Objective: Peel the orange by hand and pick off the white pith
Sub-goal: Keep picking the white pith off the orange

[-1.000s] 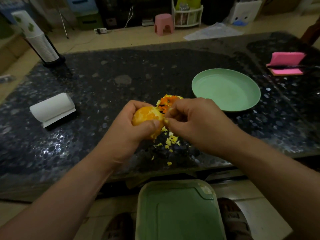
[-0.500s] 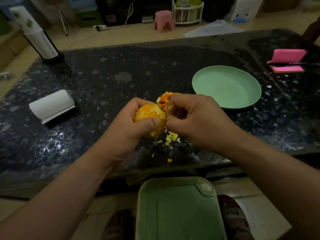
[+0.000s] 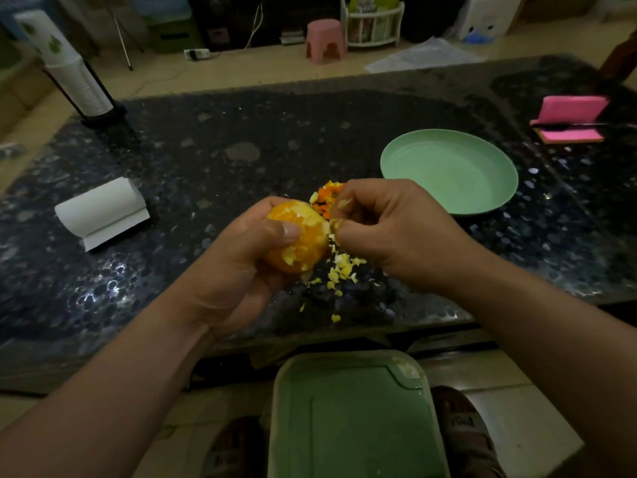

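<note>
View from above, looking down at two bare forearms over a dark speckled table [image 3: 206, 160]. At the centre of the frame the left hand [image 3: 238, 267] cups a small orange [image 3: 300, 236] just above the table's near edge, fingers wrapped behind it and the thumb pressed across its front. The fruit looks almost fully stripped of rind, with pale patches of pith [image 3: 291, 253] clinging to it.

The right hand [image 3: 389, 232] meets the orange's right side, fingers curled, thumb and forefinger pinching a small pale shred at the fruit's edge. Below the hands, yellowish scraps [image 3: 341, 267] lie scattered on the table; a small heap of orange peel [image 3: 325, 198] sits just behind the fingers.

The bare fruit is probably light, soft and a little slippery, its thin skin easily torn. A loose cupping hold round its middle seems safest, with the nails catching only a lifted edge of pith, which seems to come away in crumbs.

An empty green plate [image 3: 448, 170] sits to the right of centre, a white paper roll [image 3: 101, 212] at the left.
</note>
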`<state>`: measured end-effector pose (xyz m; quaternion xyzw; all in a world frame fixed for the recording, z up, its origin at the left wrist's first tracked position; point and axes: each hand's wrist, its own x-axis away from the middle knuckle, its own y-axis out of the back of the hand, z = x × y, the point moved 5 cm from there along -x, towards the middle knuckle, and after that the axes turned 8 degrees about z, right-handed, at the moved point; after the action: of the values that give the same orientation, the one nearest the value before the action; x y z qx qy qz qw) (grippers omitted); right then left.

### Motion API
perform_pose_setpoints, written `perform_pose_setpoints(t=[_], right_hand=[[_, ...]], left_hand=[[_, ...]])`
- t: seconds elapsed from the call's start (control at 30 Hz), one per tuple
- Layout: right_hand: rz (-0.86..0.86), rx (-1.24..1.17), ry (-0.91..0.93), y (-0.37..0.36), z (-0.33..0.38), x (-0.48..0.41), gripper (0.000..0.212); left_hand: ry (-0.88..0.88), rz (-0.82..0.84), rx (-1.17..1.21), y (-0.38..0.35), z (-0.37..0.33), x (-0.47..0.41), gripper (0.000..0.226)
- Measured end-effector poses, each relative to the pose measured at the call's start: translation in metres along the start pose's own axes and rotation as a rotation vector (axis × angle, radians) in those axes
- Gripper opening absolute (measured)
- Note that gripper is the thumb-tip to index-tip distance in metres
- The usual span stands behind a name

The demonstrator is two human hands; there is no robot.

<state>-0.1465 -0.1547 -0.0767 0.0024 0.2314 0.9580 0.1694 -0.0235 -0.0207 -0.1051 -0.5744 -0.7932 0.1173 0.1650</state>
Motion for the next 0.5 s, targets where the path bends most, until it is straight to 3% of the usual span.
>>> perform_pose_setpoints(t=[0.27, 0.5], right_hand=[[-0.040, -0.014, -0.079, 0.005, -0.009, -0.002, 0.019], [-0.080, 0.371, -0.219, 0.002, -0.028, -0.008, 0.018]], left_hand=[[0.003, -0.055, 0.203, -0.004, -0.002, 0.002, 0.062], [-0.009, -0.265, 0.186, 0.001, 0.005, -0.004, 0.037]])
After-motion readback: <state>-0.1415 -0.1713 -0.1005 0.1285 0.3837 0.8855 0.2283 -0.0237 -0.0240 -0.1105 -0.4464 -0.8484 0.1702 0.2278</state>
